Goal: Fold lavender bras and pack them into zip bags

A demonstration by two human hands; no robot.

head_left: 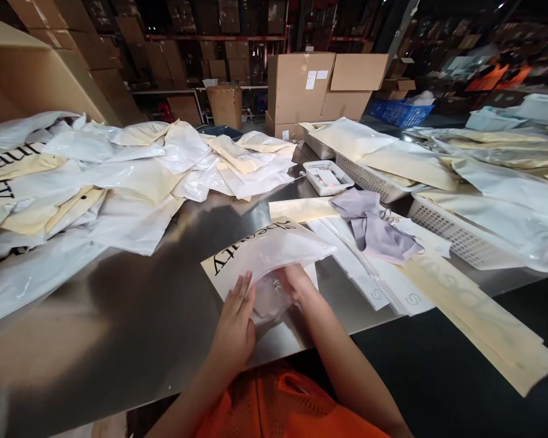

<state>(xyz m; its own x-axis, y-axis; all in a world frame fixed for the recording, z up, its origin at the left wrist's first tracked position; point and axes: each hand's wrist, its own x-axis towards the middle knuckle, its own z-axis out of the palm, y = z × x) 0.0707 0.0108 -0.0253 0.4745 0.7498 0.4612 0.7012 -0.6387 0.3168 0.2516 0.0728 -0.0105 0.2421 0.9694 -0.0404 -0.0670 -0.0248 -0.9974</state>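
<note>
A printed plastic bag (260, 252), white with black lettering and a cream end, lies at the table's near side with its mouth towards me. My left hand (237, 325) grips the bag's left edge, fingers laid along the plastic. Inside the mouth is a folded mauve-grey fabric piece (270, 299) with a small metal ring. My right hand (296, 283) reaches into the opening beside that fabric; its fingertips are hidden under the plastic. To the right, another mauve-grey fabric piece (369, 222) rests on flat white bags (347, 255).
Filled bags (132, 176) pile up on the left of the metal table (164, 310). White baskets (456, 240) of bags line the right, near a small white tray (327, 177). Long cream bags (484, 322) overhang the near edge. Cartons (301, 91) stand behind.
</note>
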